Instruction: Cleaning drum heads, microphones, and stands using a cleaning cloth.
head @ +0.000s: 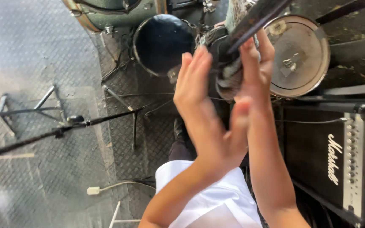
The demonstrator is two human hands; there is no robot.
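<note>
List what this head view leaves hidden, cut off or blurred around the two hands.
- Dark pole: its top runs off the upper edge; its lower part is hidden behind the hands.
- Left hand: motion-blurred, so contact with the pole is unclear.
- Right hand: its palm faces away, so its grip is hidden.
- Amplifier: cut off by the right edge.
- Drum: cut off by the top edge.

Dark slanted pole (254, 19), wrapped in mottled grey cloth (229, 78), raised above the floor

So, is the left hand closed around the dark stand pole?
No, the left hand is open with fingers straight, beside the dark pole that the right hand touches.
</note>
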